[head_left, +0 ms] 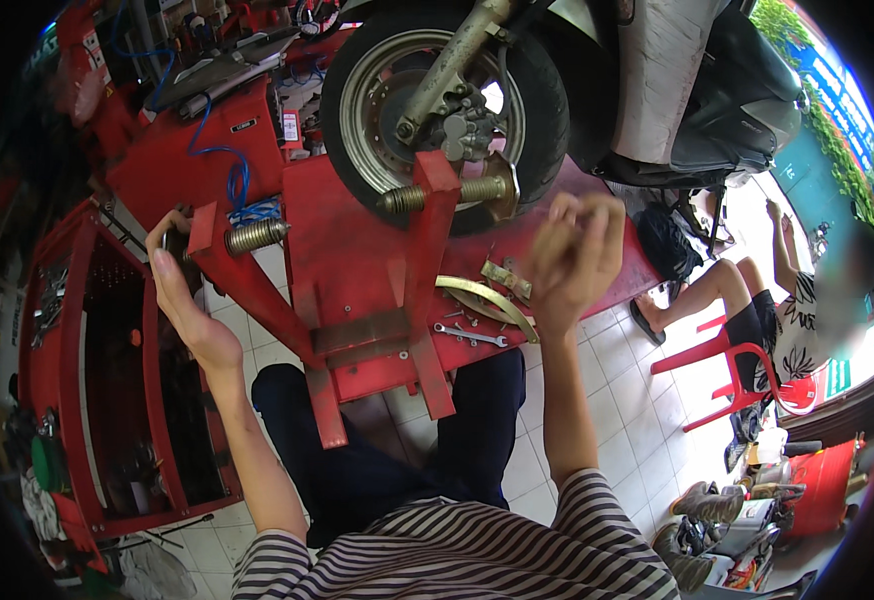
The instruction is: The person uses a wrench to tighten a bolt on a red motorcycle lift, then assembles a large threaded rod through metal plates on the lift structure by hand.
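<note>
Striped shirt point(457, 548) nearest; left fingers point(163, 262) wide at red clamp point(362, 338) edge; right fingers point(609, 212) just clear, grip unclear.

Red clamp point(362, 338) stands upright, facing screws point(257, 237) apart.

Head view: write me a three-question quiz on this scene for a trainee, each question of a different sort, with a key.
1. How many large threaded screws show on the red clamp frame?
2. Where is the person's left hand?
A) On the wrench
B) At the outer side of the frame's left post
C) On the motorcycle's tyre
3. True or false: the wrench lies on the red platform.

Key: 1. Two; 2. B; 3. True.
</note>
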{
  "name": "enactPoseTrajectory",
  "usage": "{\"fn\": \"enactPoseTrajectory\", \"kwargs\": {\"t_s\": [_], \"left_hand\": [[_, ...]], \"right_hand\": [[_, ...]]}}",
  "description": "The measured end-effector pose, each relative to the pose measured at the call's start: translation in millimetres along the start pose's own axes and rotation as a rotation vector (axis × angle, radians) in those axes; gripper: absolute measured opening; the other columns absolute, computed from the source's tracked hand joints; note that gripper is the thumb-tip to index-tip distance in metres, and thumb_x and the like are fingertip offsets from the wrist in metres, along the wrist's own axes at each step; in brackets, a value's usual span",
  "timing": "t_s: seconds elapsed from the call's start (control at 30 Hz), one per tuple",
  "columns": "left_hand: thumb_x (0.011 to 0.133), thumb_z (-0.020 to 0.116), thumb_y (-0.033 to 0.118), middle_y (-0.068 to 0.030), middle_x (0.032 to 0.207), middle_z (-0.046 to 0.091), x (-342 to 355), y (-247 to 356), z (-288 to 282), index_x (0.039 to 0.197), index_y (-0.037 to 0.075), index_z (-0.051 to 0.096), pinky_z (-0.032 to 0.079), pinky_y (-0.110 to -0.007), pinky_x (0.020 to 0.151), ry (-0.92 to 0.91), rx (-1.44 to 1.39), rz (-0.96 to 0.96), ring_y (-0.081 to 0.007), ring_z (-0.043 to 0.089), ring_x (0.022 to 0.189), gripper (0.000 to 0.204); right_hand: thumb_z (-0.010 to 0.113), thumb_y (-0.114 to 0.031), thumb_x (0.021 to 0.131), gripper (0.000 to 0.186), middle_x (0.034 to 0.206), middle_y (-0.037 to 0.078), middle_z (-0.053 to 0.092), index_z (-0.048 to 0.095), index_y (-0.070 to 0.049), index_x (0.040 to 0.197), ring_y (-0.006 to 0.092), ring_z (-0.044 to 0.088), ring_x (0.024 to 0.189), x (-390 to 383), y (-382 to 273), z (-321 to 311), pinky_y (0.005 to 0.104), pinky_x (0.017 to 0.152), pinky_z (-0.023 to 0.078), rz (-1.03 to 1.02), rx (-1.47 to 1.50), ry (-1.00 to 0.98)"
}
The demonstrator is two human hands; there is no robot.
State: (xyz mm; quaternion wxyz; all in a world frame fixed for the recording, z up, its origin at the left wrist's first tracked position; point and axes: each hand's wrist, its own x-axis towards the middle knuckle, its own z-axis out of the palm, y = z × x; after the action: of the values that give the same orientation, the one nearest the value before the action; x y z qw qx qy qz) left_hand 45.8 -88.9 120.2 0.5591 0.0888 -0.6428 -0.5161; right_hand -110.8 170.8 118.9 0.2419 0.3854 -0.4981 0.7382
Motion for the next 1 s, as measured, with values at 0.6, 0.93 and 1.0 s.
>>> {"fn": "enactPoseTrajectory", "kwargs": {"t_s": [0.6, 0.93, 1.0], "left_hand": [[0.101, 0.027, 0.041, -0.0125, 0.119, 0.055, -1.6, 3.6, 2.5, 0.128, -0.001, 0.048, 0.040, -0.033, 0.097, 0.021, 0.065, -0.005, -0.0200, 0.053, 0.113, 0.054], [0.102, 0.026, 0.041, -0.0089, 0.115, 0.057, 0.5, 1.1, -3.6, 0.125, 0.001, 0.050, 0.040, -0.029, 0.092, 0.002, 0.125, 0.035, -0.0168, 0.055, 0.106, 0.052], [0.102, 0.026, 0.041, -0.0081, 0.113, 0.057, 0.9, -1.2, -3.1, 0.123, 0.001, 0.051, 0.041, -0.029, 0.090, -0.001, 0.138, 0.057, -0.0156, 0.055, 0.103, 0.052]], "right_hand": [[0.066, 0.002, 0.083, 0.018, 0.110, 0.010, 0.060, 0.063, -0.001, 0.101, 0.0206, 0.059, 0.102, 44.9, -4.8, -28.7, 0.0354, 0.091, 0.046, 0.103, 0.423, -0.630], [0.053, -0.019, 0.097, 0.024, 0.094, 0.009, 0.065, 0.063, -0.001, 0.109, 0.0135, 0.059, 0.085, 47.0, -17.3, 0.6, 0.0263, 0.081, 0.046, 0.440, -0.357, -0.471], [0.057, -0.013, 0.094, 0.021, 0.104, 0.009, 0.062, 0.063, 0.001, 0.108, 0.0153, 0.058, 0.095, 46.8, -31.7, -3.3, 0.0263, 0.088, 0.044, 0.468, -0.097, -0.502]]}}
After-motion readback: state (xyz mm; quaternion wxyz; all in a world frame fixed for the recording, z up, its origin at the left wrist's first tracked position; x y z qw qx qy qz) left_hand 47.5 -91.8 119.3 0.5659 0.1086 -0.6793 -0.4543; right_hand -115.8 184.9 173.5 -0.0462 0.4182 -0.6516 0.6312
